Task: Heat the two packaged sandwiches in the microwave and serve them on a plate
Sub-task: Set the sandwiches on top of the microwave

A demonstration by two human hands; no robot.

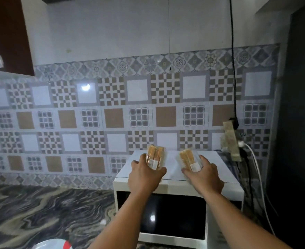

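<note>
Left hand point(144, 174) fingers curled round left sandwich pack point(154, 158), right hand point(203, 175) round right sandwich pack point(189, 159); both over white microwave point(175, 190) top, long axes pointing away, closed door below

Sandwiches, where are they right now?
Both sandwiches sit atop the white microwave: the left hand holds one sandwich, the right hand the other sandwich.

The setting is a home kitchen. A white microwave point(176, 194) stands on a dark marbled counter point(46, 212) against a wall of patterned tiles point(112, 112), with a brown cabinet point(6, 33) mounted above at left. A power strip point(231, 141) with plugged-in cables hangs beside the microwave.
</note>
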